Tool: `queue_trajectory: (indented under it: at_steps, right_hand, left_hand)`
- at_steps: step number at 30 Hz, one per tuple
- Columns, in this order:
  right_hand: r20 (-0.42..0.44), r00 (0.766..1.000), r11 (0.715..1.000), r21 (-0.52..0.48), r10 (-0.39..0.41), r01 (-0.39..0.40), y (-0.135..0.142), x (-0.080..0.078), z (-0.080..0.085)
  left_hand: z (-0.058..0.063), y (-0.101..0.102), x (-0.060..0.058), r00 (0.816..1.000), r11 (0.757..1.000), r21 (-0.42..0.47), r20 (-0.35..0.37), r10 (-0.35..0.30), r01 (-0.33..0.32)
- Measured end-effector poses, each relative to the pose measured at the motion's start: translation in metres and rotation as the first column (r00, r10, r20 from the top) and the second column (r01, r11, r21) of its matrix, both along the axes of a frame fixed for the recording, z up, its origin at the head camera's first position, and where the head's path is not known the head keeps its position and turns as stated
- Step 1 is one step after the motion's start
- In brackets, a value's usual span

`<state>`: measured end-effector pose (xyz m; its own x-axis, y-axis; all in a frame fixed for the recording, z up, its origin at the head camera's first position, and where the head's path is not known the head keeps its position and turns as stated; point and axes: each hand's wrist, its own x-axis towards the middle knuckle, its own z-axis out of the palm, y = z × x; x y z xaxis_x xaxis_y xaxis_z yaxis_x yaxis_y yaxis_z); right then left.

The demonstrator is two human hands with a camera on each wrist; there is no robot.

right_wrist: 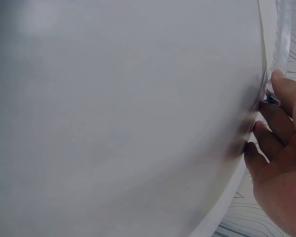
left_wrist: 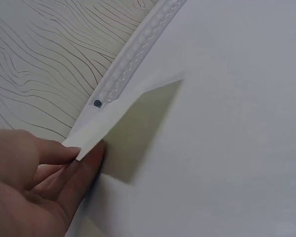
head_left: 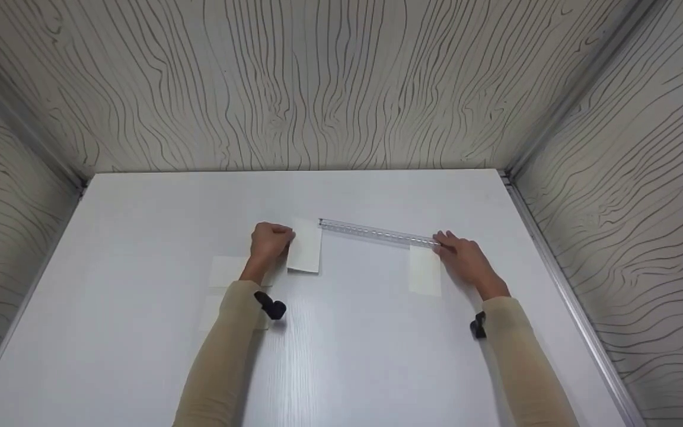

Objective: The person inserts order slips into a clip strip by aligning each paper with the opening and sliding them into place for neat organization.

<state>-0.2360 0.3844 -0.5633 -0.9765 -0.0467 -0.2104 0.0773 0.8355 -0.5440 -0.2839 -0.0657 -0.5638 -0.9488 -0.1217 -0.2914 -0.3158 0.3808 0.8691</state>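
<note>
My left hand pinches the left edge of a pale cream paper sheet between thumb and fingers. In the left wrist view this sheet is raised at the pinched side and bends over its own shadow. A clear plastic ruler with a wavy pattern along it slants from beside the sheet toward the right. At its right end, my right hand holds it with thumb and fingertips. A second cream sheet lies below that end, the ruler overlapping its upper edge.
More pale sheets lie on the white table, partly covered by the left forearm. Wood-patterned walls stand behind the table and along both sides. Dark wrist cameras sit at both sleeves.
</note>
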Motion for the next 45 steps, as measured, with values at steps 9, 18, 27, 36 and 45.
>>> queue_trajectory:
  at_steps: [9,18,27,36,45]
  right_hand:
    - [0.012,1.000,1.000,0.013,0.001,-0.001,0.001,0.002,0.001]
    - [-0.008,1.000,1.000,0.002,0.009,-0.009,0.000,0.003,0.002]
    - [-0.029,1.000,1.000,-0.012,0.007,-0.007,0.001,0.003,0.004]
    - [-0.007,1.000,1.000,-0.016,-0.009,0.008,-0.001,0.003,0.004]
    - [-0.011,1.000,0.999,-0.032,-0.005,0.005,0.000,0.004,0.003]
  left_hand:
    - [-0.002,0.004,-0.003,1.000,1.000,0.011,0.019,0.010,-0.010]
    - [-0.002,0.005,-0.004,1.000,1.000,0.005,0.022,0.001,-0.002]
    - [-0.004,0.007,-0.008,0.999,0.998,0.064,0.040,0.005,-0.008]
    - [-0.004,0.010,-0.012,0.997,1.000,0.026,0.072,0.000,-0.002]
    - [0.001,0.013,-0.013,0.995,1.000,0.017,0.104,-0.016,0.014]
